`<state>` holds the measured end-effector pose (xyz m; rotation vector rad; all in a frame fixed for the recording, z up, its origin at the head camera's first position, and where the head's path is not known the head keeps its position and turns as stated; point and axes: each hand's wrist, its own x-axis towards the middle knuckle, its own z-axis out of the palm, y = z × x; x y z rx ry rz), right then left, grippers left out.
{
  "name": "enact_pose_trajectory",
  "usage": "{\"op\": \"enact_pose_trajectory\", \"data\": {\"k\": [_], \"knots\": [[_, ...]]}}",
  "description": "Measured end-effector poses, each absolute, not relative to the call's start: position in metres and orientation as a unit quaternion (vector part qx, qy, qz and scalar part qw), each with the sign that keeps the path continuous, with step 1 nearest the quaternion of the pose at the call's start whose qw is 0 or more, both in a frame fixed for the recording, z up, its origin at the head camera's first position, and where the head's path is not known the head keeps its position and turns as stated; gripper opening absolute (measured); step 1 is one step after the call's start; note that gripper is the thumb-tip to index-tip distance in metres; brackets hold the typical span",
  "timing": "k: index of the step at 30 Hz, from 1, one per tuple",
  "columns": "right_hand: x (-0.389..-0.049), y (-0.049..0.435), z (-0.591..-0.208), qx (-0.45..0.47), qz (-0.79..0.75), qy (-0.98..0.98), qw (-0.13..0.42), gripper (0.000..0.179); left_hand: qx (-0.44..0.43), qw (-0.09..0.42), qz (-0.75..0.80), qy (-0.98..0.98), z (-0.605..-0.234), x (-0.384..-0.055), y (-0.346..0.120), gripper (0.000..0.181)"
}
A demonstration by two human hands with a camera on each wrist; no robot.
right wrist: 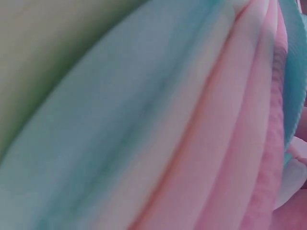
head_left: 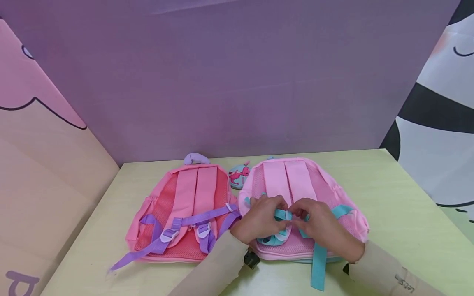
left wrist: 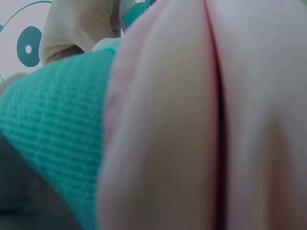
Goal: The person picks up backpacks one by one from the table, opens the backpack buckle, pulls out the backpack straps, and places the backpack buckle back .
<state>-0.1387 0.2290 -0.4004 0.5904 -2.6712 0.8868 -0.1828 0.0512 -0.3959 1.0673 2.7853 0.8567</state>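
My left hand (head_left: 263, 218) and right hand (head_left: 320, 224) both pinch the teal strap (head_left: 282, 214) on the pink backpack (head_left: 326, 187), lying on the table (head_left: 400, 213). If either pinch slackens, strap could slip; purple strap (head_left: 209, 215) by my left sleeve (head_left: 218, 267) might snag.

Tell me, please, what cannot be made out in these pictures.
Head view: part of the turquoise strapping, covered by the left hand and right hand.
Head view: the right side of the round blue item, behind the pink backpack.
Head view: the sleeve lettering, too small to read.
Right wrist view: what the pale piece is, cut off by the right edge.
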Motion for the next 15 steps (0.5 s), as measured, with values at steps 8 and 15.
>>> {"op": "enact_pose_trajectory", "data": {"k": [8,15], "knots": [[-0.1404,0.2302,-0.3950,0.210,0.293,-0.928,0.093,0.025,0.338,0.000,0.274,0.900,-0.3950,-0.1811,0.0535,0.026],[-0.1437,0.2340,-0.3924,0.222,0.301,-0.925,0.071,0.023,0.345,-0.022,0.272,0.898,-0.3937,-0.1810,0.0534,0.028]]}}
